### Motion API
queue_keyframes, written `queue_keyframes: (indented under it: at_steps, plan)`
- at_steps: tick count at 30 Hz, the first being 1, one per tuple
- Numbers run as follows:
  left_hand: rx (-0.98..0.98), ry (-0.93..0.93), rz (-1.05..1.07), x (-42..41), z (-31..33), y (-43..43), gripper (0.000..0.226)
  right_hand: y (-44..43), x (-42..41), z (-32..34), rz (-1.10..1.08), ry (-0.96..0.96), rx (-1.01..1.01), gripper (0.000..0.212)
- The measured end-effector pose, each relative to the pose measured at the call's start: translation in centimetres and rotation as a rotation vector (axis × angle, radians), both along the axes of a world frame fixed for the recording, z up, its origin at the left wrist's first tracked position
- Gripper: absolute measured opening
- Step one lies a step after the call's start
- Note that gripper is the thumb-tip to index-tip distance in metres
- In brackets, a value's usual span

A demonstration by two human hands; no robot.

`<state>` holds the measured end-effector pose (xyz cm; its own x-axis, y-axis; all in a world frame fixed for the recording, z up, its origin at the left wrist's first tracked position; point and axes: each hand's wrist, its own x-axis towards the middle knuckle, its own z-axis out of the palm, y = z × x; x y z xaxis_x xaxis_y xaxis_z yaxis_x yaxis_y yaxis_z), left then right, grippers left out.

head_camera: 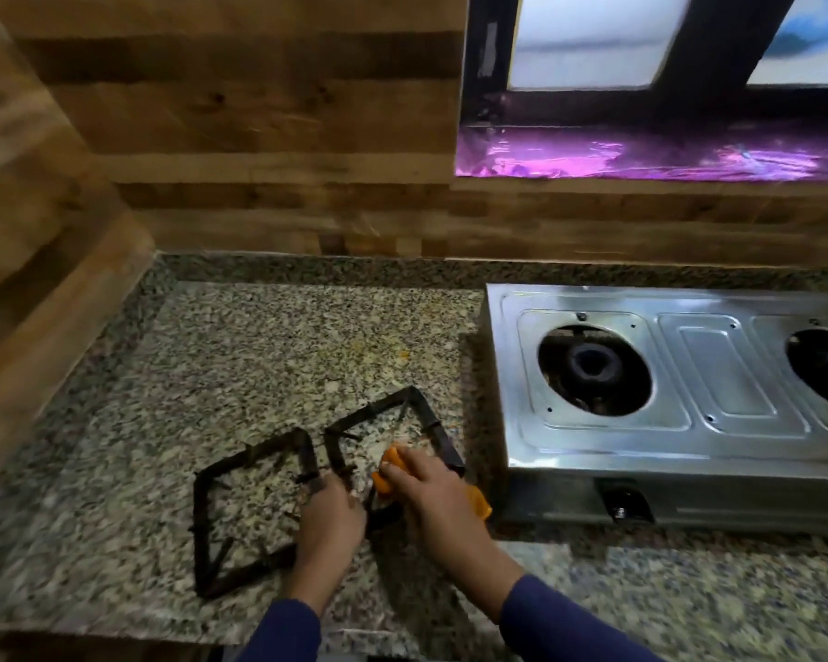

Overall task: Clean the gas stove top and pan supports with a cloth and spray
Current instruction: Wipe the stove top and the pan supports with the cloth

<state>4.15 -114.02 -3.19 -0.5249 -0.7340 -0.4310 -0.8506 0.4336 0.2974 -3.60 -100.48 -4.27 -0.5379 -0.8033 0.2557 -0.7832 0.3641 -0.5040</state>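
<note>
Two dark square pan supports lie on the granite counter, left of the stove. The left pan support [206, 513] lies flat. My left hand [331, 518] grips the near corner of the right pan support [421, 413], between the two frames. My right hand [431, 499] presses an orange cloth [479, 501] onto the right support's near-right side. The steel two-burner gas stove [679, 413] stands at the right with both burners bare. No spray bottle is in view.
The speckled granite counter [268, 355] runs to a wood-panelled wall [259, 136] at the back and left. A window with a purple-lit sill [641, 155] sits above the stove. A black stove knob [625, 506] faces the front edge.
</note>
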Motion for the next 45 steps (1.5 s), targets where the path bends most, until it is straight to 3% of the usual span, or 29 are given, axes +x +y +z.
queue_keyframes:
  at_steps: [3, 5, 8, 11, 17, 20, 23, 28, 31, 34, 36, 41, 45]
  plan:
    - [0.14, 0.034, 0.004, -0.3, -1.2, -0.3, 0.047, -1.6, 2.3, -4.1, -0.127, 0.049, 0.274, 0.059]
    - [0.197, 0.01, 0.0, -0.7, -1.2, -0.9, 0.059, -1.9, 3.6, -6.4, -0.197, 0.122, 0.332, 0.065]
    - [0.301, -0.035, 0.06, -1.5, -0.3, -1.3, 0.062, -1.5, 5.0, -8.1, -0.21, 0.19, 0.295, 0.056]
    - [0.376, 0.003, 0.183, -1.8, -0.7, -2.0, 0.052, -0.9, 5.5, -7.8, -0.189, 0.101, 0.246, 0.063]
    - [0.537, 0.089, 0.199, -1.9, -1.5, -2.4, 0.083, 0.5, 6.5, -6.1, -0.233, -0.148, -0.088, 0.048]
    - [0.44, 0.119, 0.161, -2.1, -1.2, -2.3, 0.084, 0.9, 6.7, -5.2, -0.23, -0.198, -0.193, 0.046]
    - [0.289, 0.174, 0.159, -2.3, -1.2, -2.0, 0.067, 1.6, 6.4, -4.0, -0.182, -0.262, -0.25, 0.046]
    - [0.326, 0.325, 0.345, -3.5, -1.3, -0.8, 0.056, 4.2, 4.5, -1.6, -0.078, -0.355, -0.205, 0.034]
    - [0.306, 0.441, 0.422, -4.2, -1.4, -0.6, 0.044, 6.0, 3.4, -1.1, -0.163, -0.346, -0.287, 0.031]
    - [0.318, 0.512, 0.479, -4.7, -2.0, -1.2, 0.057, 6.1, 2.0, -1.2, -0.333, -0.351, -0.349, 0.035]
    - [0.342, 0.542, 0.527, -4.8, -2.6, -1.5, 0.061, 5.1, 1.3, -1.1, -0.357, -0.369, -0.29, 0.037]
    - [0.334, 0.573, 0.631, -4.2, -2.1, -1.9, 0.055, 4.7, 1.3, -3.0, -0.107, -0.308, -0.005, 0.045]
    - [0.391, 0.67, 0.743, -2.4, 0.5, -3.3, 0.05, 6.9, 1.0, -1.5, -0.124, -0.385, -0.084, 0.038]
